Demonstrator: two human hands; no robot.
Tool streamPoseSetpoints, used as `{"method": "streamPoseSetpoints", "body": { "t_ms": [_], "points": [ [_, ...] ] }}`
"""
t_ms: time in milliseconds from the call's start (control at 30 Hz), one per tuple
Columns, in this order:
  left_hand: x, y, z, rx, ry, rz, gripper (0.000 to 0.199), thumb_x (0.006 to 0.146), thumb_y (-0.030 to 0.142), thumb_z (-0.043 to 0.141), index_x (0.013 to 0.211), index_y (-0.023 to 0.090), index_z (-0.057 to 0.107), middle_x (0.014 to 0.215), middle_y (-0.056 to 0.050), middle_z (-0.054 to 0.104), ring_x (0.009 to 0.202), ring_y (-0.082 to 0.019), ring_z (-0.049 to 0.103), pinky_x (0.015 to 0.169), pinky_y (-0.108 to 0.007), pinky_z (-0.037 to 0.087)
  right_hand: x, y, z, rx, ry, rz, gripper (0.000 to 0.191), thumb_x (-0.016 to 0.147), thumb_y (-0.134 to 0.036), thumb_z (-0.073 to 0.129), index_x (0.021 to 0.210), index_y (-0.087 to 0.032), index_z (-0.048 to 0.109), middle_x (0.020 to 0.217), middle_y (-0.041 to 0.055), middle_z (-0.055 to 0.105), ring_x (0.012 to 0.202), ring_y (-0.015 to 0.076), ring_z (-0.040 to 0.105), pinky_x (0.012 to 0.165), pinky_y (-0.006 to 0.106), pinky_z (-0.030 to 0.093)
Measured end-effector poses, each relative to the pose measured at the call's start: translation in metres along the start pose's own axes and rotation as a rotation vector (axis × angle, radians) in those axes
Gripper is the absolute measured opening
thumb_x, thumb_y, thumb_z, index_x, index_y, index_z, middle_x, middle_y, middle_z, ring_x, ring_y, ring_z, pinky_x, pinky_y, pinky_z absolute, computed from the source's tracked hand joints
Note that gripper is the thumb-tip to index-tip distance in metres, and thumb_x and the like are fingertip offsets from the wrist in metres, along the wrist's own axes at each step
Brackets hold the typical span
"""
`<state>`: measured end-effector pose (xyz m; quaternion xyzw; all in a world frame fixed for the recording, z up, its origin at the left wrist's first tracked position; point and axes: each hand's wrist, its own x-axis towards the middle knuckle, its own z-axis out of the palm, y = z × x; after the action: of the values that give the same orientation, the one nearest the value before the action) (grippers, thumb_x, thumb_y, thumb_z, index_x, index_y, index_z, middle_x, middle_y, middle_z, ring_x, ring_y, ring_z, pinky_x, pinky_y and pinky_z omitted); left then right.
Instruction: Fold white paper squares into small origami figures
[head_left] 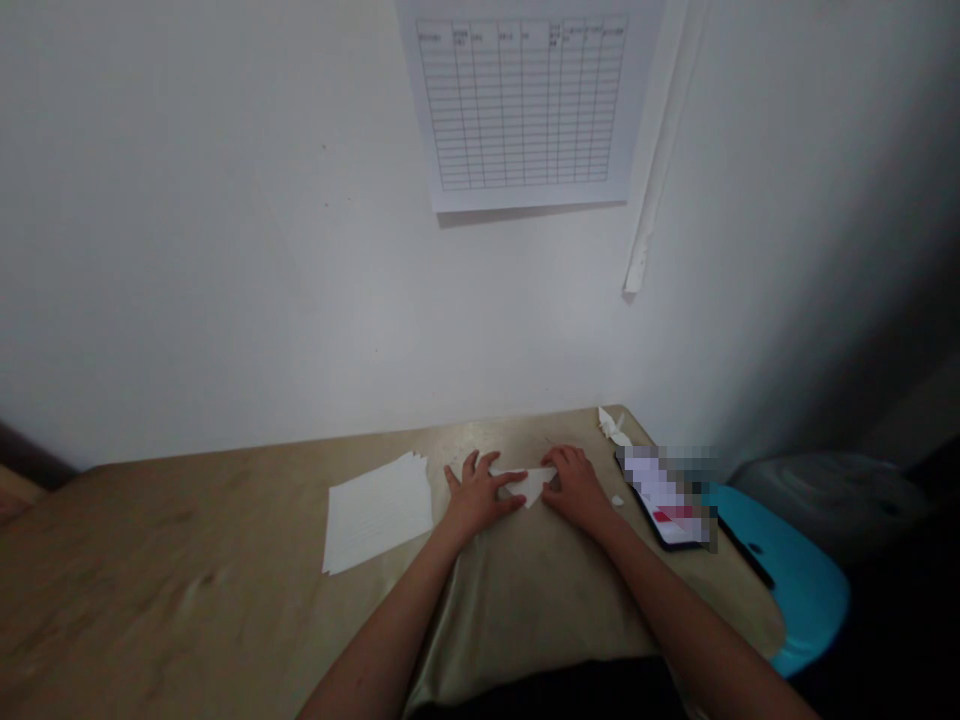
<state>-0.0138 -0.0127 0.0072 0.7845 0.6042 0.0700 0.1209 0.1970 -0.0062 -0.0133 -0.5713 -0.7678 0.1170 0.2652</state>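
A small white folded paper (533,487), pointed toward me, lies on the brown table cover (247,580). My left hand (480,492) rests on its left side, fingers spread, thumb and index finger at the paper. On the right side, my right hand (576,488) has its fingers bent, with fingertips and thumb on the paper's edge. Left of my hands is a stack of white sheets (379,513) with uneven edges.
A phone (660,500) with a partly blurred screen lies to the right, near a crumpled white piece (613,427) and a small scrap (617,501). A blue stool (810,580) stands beyond the right edge. A printed chart (525,110) hangs on the wall.
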Motion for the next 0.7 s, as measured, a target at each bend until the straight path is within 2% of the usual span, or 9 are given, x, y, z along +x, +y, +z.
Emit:
{"method": "streamPoseSetpoints", "body": {
  "t_ms": [433, 700],
  "points": [
    [0.002, 0.000, 0.000, -0.015, -0.011, 0.000, 0.048, 0.079, 0.063, 0.065, 0.126, 0.057, 0.058, 0.158, 0.002, 0.035, 0.149, -0.041, 0.014, 0.107, -0.080, 0.000, 0.013, 0.024, 0.009, -0.073, 0.079, 0.098, 0.033, 0.079, -0.010, 0.051, 0.108, -0.020, 0.064, 0.115, 0.0099, 0.058, 0.116, 0.0259, 0.047, 0.100, 0.036, 0.037],
    [0.002, -0.001, 0.000, -0.012, -0.017, 0.005, 0.047, 0.080, 0.063, 0.064, 0.126, 0.058, 0.057, 0.158, 0.003, 0.035, 0.149, -0.042, 0.014, 0.107, -0.080, 0.000, 0.013, 0.034, 0.010, -0.048, 0.131, 0.093, 0.032, 0.081, -0.007, 0.044, 0.104, -0.019, 0.064, 0.110, 0.0101, 0.059, 0.112, 0.0247, 0.049, 0.098, 0.036, 0.039]
  ]
}}
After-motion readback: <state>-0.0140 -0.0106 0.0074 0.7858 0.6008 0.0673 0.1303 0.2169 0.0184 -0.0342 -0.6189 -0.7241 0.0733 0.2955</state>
